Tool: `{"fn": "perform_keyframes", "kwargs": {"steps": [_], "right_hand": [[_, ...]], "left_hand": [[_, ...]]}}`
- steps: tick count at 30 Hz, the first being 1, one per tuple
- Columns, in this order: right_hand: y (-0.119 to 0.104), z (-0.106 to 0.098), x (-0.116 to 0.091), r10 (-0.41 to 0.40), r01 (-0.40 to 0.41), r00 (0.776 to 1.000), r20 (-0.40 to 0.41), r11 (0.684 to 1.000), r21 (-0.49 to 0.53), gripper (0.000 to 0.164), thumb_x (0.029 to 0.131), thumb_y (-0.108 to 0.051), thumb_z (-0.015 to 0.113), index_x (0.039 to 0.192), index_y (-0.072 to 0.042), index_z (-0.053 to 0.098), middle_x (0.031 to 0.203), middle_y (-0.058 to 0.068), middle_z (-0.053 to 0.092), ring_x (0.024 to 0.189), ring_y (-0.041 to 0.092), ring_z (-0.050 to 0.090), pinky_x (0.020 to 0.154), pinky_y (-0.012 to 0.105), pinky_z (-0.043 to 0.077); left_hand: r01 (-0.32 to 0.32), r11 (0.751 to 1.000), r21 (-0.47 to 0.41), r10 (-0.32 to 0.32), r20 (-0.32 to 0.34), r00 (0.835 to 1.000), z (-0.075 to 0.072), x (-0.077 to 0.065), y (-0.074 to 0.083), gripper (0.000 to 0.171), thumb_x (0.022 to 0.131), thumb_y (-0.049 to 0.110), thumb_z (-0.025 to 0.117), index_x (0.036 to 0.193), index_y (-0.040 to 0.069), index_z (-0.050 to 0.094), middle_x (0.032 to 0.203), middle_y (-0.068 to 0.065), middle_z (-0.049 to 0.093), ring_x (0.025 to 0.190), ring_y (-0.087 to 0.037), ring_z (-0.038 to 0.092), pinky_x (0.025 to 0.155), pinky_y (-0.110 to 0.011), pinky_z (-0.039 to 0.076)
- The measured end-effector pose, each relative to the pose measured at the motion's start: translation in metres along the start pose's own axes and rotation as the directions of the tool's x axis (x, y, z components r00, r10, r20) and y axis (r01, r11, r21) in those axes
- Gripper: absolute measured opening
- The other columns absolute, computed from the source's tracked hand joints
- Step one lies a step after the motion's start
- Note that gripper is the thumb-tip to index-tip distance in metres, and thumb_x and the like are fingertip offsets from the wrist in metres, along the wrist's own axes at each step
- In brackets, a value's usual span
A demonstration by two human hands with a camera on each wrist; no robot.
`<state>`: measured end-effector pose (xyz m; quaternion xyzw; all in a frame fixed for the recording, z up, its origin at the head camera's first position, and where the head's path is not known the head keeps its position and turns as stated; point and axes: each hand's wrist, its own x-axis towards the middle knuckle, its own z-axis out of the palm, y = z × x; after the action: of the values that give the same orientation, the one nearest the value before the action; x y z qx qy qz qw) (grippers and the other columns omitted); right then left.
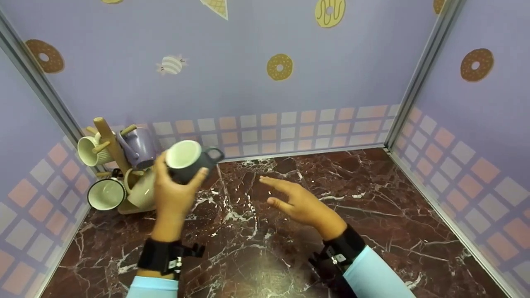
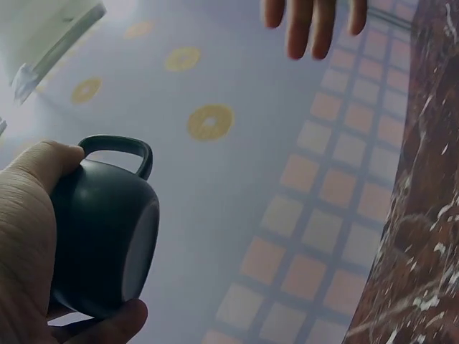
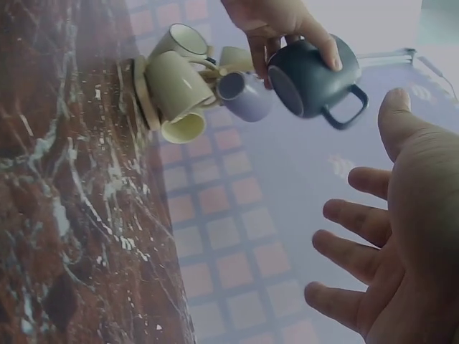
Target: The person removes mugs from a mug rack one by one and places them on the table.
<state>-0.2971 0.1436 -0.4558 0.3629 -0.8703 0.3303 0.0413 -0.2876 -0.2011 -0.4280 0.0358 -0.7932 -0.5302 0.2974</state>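
Observation:
My left hand (image 1: 174, 198) grips a dark mug (image 1: 188, 167) with a pale inside, holding it tilted above the counter beside the mug rack. The mug's handle (image 2: 118, 147) points toward my right hand. In the left wrist view, thumb and fingers wrap round the dark body near its base. My right hand (image 1: 304, 205) hangs over the middle of the counter, fingers spread and holding nothing, apart from the mug. From the right wrist view, its palm and fingers (image 3: 351, 258) face the mug.
A wooden mug rack (image 1: 109, 140) at the back left bears a purple mug (image 1: 140, 147), a cream mug (image 1: 93, 151), a dark-rimmed mug (image 1: 107, 194) and another pale mug (image 1: 145, 192). Patterned walls (image 1: 232, 99) enclose the marbled counter (image 1: 248, 256) at the back and sides.

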Motion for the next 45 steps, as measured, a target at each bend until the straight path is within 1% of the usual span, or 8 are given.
{"fn": "perform_keyframes", "kwargs": {"steps": [8,11,18,21,28,35,40,45], "right_hand": [[0.003,-0.01,0.001,0.064,-0.06,0.992,-0.109,0.997,0.037,0.059,0.115,-0.042,0.064,0.169,-0.018,0.055,0.162,0.014,0.066,0.137,0.038,0.071,0.122,0.062,0.055],[0.004,-0.013,0.002,0.047,-0.04,0.985,-0.169,0.998,0.044,0.054,0.115,-0.034,0.067,0.164,-0.015,0.059,0.146,0.015,0.074,0.105,0.032,0.075,0.099,0.056,0.066],[0.005,-0.014,0.004,0.079,-0.026,0.966,-0.245,0.977,0.213,0.038,0.114,-0.02,0.069,0.15,-0.009,0.068,0.145,0.014,0.07,0.109,0.023,0.072,0.096,0.036,0.066],[0.003,-0.012,0.006,0.165,-0.076,0.956,-0.24,0.936,0.343,0.03,0.115,-0.019,0.067,0.141,-0.005,0.07,0.131,0.018,0.074,0.092,0.013,0.068,0.081,0.025,0.062],[0.003,-0.011,0.008,0.217,-0.132,0.971,-0.104,0.844,0.52,0.029,0.118,-0.018,0.059,0.121,0.008,0.072,0.097,0.01,0.076,0.071,0.008,0.059,0.065,0.021,0.056],[0.004,-0.01,0.009,0.229,-0.173,0.972,-0.053,0.849,0.499,0.032,0.117,-0.019,0.062,0.099,0.007,0.07,0.077,-0.005,0.063,0.065,0.011,0.055,0.057,0.019,0.048],[0.006,-0.009,0.009,0.261,-0.193,0.962,-0.076,0.853,0.485,0.037,0.117,-0.022,0.063,0.099,0.01,0.067,0.074,-0.004,0.061,0.064,0.012,0.056,0.057,0.02,0.049],[0.014,-0.014,0.007,0.337,-0.243,0.936,-0.102,0.827,0.507,0.036,0.117,-0.024,0.064,0.102,0.008,0.07,0.079,0.0,0.065,0.065,0.011,0.057,0.057,0.021,0.052]], "left_hand": [[-0.143,0.988,0.065,0.13,0.167,0.977,0.038,-0.021,0.011,0.11,0.081,0.046,0.102,0.169,0.012,0.045,0.16,-0.02,0.063,0.143,-0.044,0.065,0.118,-0.069,0.057],[-0.192,0.979,0.067,0.176,0.19,0.966,0.049,-0.029,0.013,0.11,0.08,0.046,0.103,0.168,0.012,0.046,0.158,-0.02,0.065,0.141,-0.044,0.067,0.118,-0.067,0.058],[-0.277,0.955,0.105,0.239,0.282,0.929,0.069,-0.046,0.013,0.111,0.082,0.05,0.101,0.169,0.01,0.045,0.162,-0.021,0.062,0.14,-0.045,0.069,0.115,-0.067,0.06],[-0.306,0.946,0.107,0.261,0.311,0.914,0.075,-0.051,0.013,0.108,0.083,0.05,0.1,0.167,0.009,0.046,0.16,-0.024,0.062,0.136,-0.047,0.071,0.11,-0.068,0.062],[-0.338,0.935,0.111,0.271,0.391,0.879,0.077,-0.059,0.015,0.109,0.085,0.047,0.099,0.17,0.009,0.043,0.163,-0.026,0.059,0.136,-0.049,0.069,0.111,-0.069,0.061],[-0.349,0.931,0.107,0.272,0.435,0.858,0.079,-0.062,0.013,0.107,0.084,0.041,0.102,0.169,0.008,0.045,0.163,-0.024,0.059,0.14,-0.047,0.067,0.115,-0.068,0.059],[-0.305,0.946,0.11,0.225,0.455,0.862,0.081,-0.064,0.012,0.11,0.086,0.047,0.1,0.172,0.013,0.041,0.166,-0.022,0.057,0.145,-0.045,0.064,0.119,-0.069,0.056],[-0.316,0.939,0.134,0.209,0.505,0.837,0.082,-0.065,0.012,0.107,0.095,0.049,0.091,0.179,0.016,0.031,0.173,-0.022,0.049,0.153,-0.048,0.058,0.122,-0.073,0.052]]}}
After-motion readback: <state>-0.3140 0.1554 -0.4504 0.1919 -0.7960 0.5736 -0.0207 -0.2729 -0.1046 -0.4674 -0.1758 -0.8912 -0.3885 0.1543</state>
